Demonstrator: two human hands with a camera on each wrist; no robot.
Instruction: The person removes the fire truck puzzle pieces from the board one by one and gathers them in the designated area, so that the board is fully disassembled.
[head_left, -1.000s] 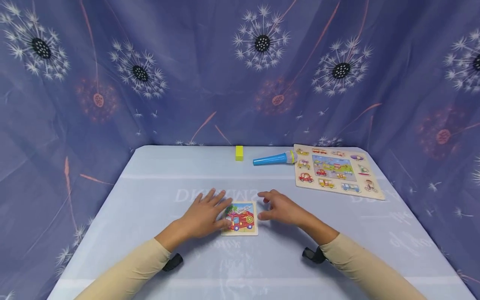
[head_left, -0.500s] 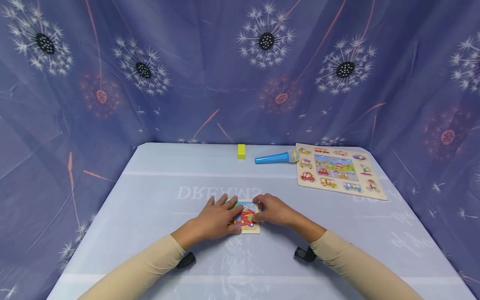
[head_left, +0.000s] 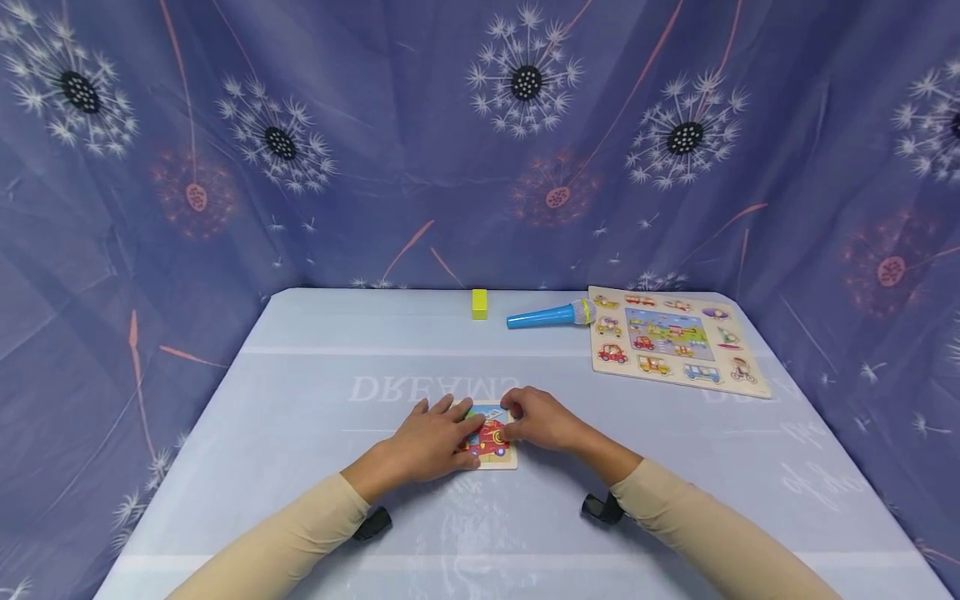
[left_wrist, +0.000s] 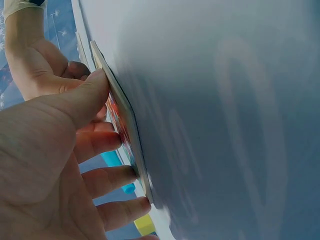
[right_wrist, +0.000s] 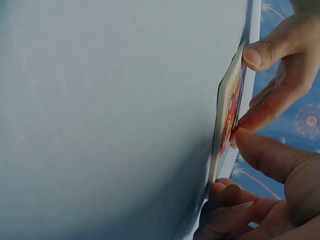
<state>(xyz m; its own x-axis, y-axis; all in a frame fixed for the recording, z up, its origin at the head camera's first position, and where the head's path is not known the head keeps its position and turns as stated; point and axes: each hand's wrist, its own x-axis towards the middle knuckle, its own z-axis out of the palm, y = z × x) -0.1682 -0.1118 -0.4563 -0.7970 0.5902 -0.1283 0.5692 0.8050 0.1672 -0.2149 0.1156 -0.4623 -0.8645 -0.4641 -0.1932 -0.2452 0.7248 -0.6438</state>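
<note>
On the pale table [head_left: 375, 346], back right, a vehicle board [head_left: 678, 342]. Left hand [head_left: 431, 446], fingers spread over the left part of the fire-truck puzzle [head_left: 491, 429]; right hand [head_left: 549, 419] bent at its right edge, pinch or mere touch unclear. Mid-table, near-square, long axis hard to tell: printed truck [head_left: 489, 443] facing left.

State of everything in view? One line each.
Fire-truck puzzle: picture side up, partly covered by the left hand
Left hand: fingers spread over the puzzle
Right hand: fingers bent at the puzzle's right side; grip unclear
Blue toy microphone: lying on its side
Large puzzle board: lying face up, askew
Curtain: hanging, creased
</note>
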